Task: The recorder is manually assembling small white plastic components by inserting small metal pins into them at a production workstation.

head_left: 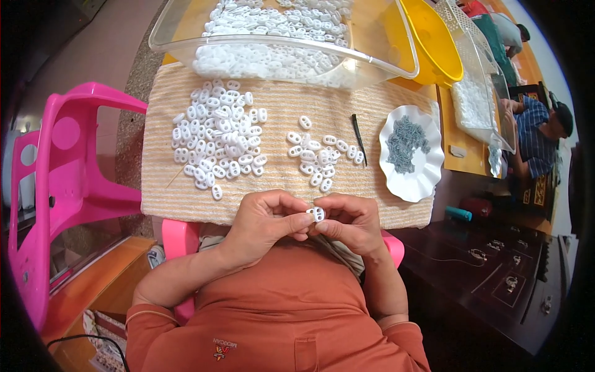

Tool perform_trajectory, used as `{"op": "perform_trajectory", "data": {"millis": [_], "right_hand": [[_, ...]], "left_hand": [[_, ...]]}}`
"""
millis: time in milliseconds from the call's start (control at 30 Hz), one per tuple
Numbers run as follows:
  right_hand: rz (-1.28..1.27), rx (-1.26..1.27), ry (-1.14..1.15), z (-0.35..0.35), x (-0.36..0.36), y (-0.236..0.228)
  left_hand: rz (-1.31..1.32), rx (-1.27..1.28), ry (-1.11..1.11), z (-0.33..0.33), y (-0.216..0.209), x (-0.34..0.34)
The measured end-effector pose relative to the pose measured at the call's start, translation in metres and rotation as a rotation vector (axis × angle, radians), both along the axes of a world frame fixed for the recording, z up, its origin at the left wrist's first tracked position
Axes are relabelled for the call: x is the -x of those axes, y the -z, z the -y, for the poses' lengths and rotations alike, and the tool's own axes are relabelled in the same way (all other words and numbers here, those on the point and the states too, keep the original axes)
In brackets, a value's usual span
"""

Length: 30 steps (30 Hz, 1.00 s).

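My left hand [263, 221] and my right hand [348, 221] meet at the near edge of a beige cloth [347, 111], both pinching one small white oval plastic piece [317, 214] between the fingertips. Just beyond my hands lies a small cluster of the same white pieces [320, 157]. A larger heap of white pieces [218, 134] spreads over the cloth to the left. To the right sits a white scalloped dish [411, 186] holding a mound of small grey metal parts [405, 144]. A thin dark tool [359, 138] lies between the cluster and the dish.
A clear plastic tub [372, 62] full of white pieces stands at the far edge, a yellow bowl [434, 43] beside it. A pink plastic chair [68, 192] is at left. Another person in a blue striped shirt [536, 133] works at far right. A dark cabinet [496, 273] is at lower right.
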State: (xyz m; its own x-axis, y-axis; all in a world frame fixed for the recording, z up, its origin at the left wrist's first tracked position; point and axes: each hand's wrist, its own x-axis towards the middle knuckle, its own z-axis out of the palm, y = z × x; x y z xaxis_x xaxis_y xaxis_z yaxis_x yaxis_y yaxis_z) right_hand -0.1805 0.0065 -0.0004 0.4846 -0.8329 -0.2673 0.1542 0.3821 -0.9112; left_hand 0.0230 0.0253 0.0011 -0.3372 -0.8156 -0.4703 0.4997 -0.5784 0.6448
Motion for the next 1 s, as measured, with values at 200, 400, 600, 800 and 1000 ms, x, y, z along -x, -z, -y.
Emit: {"op": "perform_trajectory", "data": {"millis": [200,400,600,800,1000], "right_hand": [[0.024,-0.008,-0.015,0.0008,0.0008,0.0025],[-0.002,-0.024,-0.022,0.0015,0.0019,0.0029],[0.007,-0.044,-0.021,0.0026,0.0019,0.0004],[0.012,-0.030,-0.024,0.0039,0.0020,0.0024],[0.008,-0.021,-0.030,0.0042,0.0030,0.0035]], "left_hand": [[0.014,-0.011,0.013,0.0010,-0.0035,-0.0016],[0.021,-0.031,0.016,0.0021,-0.0035,-0.0017],[0.028,-0.035,0.024,0.0031,-0.0049,-0.0025],[0.045,-0.033,0.034,0.0038,-0.0036,-0.0029],[0.031,-0.040,0.040,0.0039,-0.0020,-0.0028]]}}
